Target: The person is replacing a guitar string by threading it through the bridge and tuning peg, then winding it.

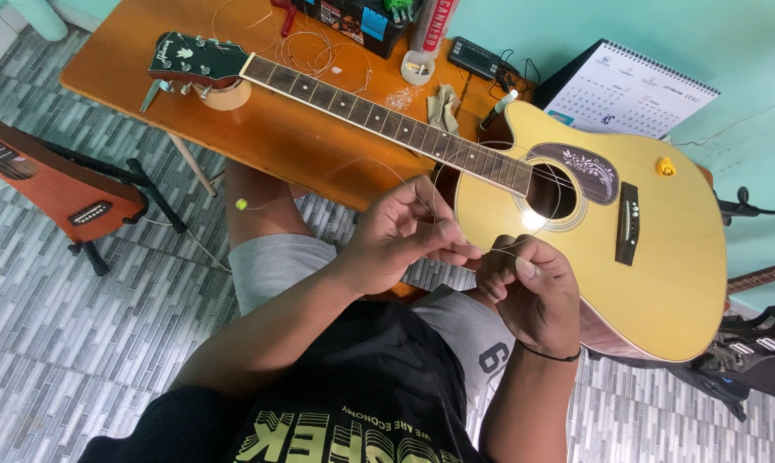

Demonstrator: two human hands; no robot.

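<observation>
Head view: both the left hand (404, 231) and right hand (531, 291) pinch a thin, springy guitar string (379, 163) between closed fingertips, just before a glossy yellow acoustic guitar (662, 257) lying on the smooth orange wooden table (276, 137)

white wall calendar (632, 90), black box (353, 21)

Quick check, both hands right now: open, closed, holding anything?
Left hand: fingers pinched shut on a thin guitar string.
Right hand: curled closed, pinching the same string near the acoustic guitar.
</observation>
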